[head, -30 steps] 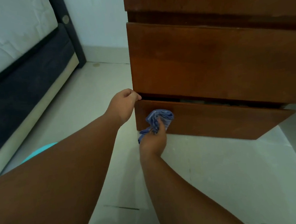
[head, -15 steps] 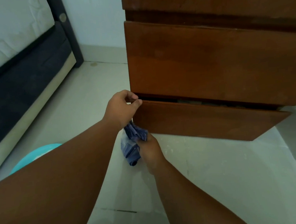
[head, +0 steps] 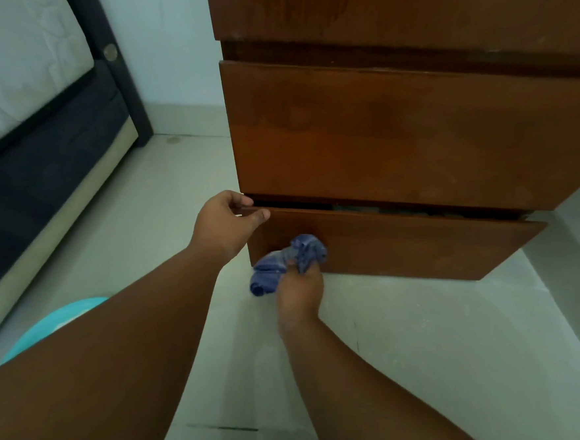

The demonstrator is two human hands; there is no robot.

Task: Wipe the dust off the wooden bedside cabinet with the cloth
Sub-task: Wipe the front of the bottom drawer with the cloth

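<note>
crumpled blue cloth against brown wooden cabinet

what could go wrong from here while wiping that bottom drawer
1. Fingers of the left hand curl over the top edge of the bottom drawer, in the gap under the upper drawer; pushing with the cloth might pinch them.
2. The bottom drawer sits partly open, so pressure from the right hand may shove it in or jam it.

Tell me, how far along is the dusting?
Done: unclear, no wiped patches show. In hand: the right hand presses the cloth on the bottom drawer, gripped at its corner by the left hand. Left: that drawer's right stretch, perhaps the upper drawer.
</note>
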